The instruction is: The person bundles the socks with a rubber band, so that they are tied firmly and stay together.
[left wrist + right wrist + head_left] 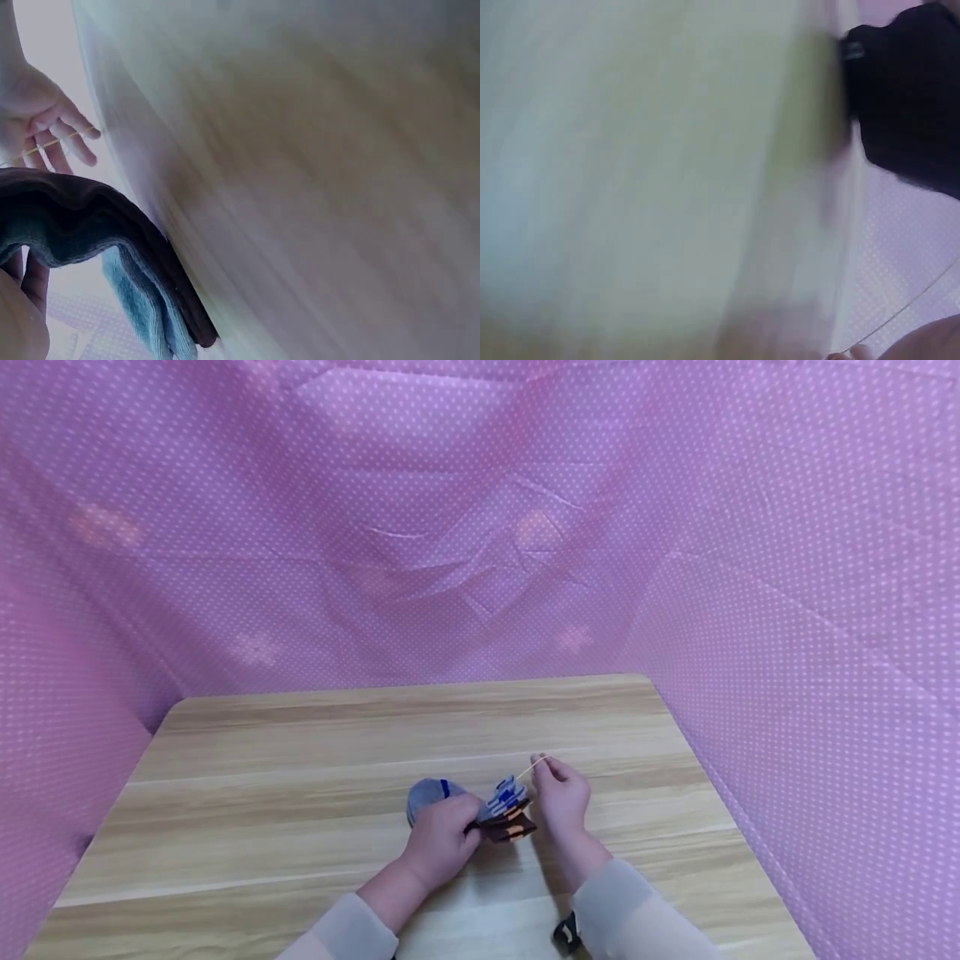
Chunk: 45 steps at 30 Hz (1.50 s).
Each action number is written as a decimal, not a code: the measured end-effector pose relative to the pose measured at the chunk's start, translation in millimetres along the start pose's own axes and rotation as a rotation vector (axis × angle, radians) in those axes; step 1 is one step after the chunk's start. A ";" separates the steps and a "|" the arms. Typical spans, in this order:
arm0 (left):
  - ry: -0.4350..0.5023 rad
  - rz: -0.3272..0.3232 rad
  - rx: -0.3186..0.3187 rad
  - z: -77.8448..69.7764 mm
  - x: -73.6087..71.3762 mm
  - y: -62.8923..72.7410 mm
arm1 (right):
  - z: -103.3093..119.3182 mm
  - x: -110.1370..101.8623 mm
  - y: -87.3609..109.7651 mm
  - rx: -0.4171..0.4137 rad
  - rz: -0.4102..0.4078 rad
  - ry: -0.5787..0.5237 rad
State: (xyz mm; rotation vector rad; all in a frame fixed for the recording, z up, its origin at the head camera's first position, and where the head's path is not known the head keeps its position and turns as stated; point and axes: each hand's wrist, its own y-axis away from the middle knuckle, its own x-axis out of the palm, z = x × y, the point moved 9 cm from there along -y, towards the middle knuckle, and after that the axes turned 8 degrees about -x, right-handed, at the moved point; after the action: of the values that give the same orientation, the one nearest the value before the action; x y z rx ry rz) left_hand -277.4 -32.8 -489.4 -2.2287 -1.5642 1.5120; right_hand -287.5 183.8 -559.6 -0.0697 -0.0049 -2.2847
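Observation:
My left hand (442, 835) grips a stack of socks around the middle, just above the table. On top is a grey sock (427, 797) with blue marks; under it lies a dark brown sock (501, 832) with orange marks. From the cuff end runs a thin yellowish strand (531, 767), drawn taut. My right hand (564, 795) pinches its far end, a little right of the cuffs. In the left wrist view the socks (112, 199) bend in layers over the fingers of the left hand (22, 322). Only a dark sock part (915, 97) shows in the right wrist view.
The work is over a wood-grain table (300, 752) with rounded far corners. Pink dotted cloth (450, 527) hangs behind it and along both sides. A black item with a pale mark (567, 933) shows beside the right sleeve (630, 910).

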 end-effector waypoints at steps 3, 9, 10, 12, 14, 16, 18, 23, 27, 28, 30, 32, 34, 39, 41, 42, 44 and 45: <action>0.067 -0.003 -0.076 5.1 0.1 -1.7 | -9.2 2.2 2.3 0.133 -0.017 -0.195; 0.379 -0.095 -0.300 28.8 -6.9 -6.7 | -14.3 15.2 14.9 0.304 0.122 -0.400; 0.430 -0.115 -0.327 32.6 -8.2 -7.4 | -14.2 17.8 17.1 0.313 0.153 -0.416; 0.512 -0.154 -0.382 39.8 -11.1 -8.6 | -13.5 20.4 20.5 0.303 0.194 -0.430; 0.566 -0.190 -0.454 47.3 -13.5 -8.7 | -12.2 19.7 22.1 0.264 0.205 -0.437; 0.579 -0.210 -0.530 54.7 -15.0 -7.5 | -7.8 17.1 21.6 0.175 0.220 -0.411; 0.562 -0.215 -0.578 59.6 -16.3 -5.9 | 1.2 14.9 20.0 0.040 0.269 -0.322; 0.355 -0.186 -0.553 58.0 -17.9 -3.9 | 36.8 18.9 22.2 -0.375 0.496 0.181; 0.110 -0.127 -0.442 41.8 -15.5 -8.7 | 68.4 31.1 35.0 -0.735 0.653 0.452; 0.071 -0.109 -0.423 37.5 -14.5 -9.8 | 74.0 33.0 38.7 -0.799 0.675 0.482; 0.010 -0.079 -0.396 32.1 -12.0 -11.6 | 79.8 34.8 44.5 -0.876 0.706 0.509; -0.030 -0.050 -0.375 27.8 -9.2 -12.2 | 79.7 34.0 47.7 -0.879 0.727 0.530; -0.062 -0.029 -0.351 24.3 -7.0 -12.5 | 79.5 32.6 50.2 -0.883 0.741 0.531; -0.150 0.059 -0.290 14.2 1.5 -13.8 | 80.5 30.7 57.5 -0.944 0.772 0.530; -0.179 0.106 -0.267 9.4 5.9 -14.3 | 81.1 31.6 60.7 -0.968 0.793 0.524; -0.196 0.132 -0.259 7.2 8.5 -14.4 | 80.8 32.3 62.1 -0.972 0.805 0.520; -0.227 0.186 -0.244 3.2 14.3 -14.4 | 79.9 33.5 63.9 -0.963 0.826 0.523; -0.245 0.210 -0.239 1.6 17.4 -14.3 | 79.4 34.1 64.7 -0.954 0.834 0.529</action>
State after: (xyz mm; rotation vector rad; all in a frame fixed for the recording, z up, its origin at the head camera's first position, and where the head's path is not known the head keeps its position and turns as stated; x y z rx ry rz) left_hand -288.2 -13.8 -494.9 -2.4855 -1.7025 1.8013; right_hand -257.1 117.8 -479.8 0.0392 1.1565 -1.2479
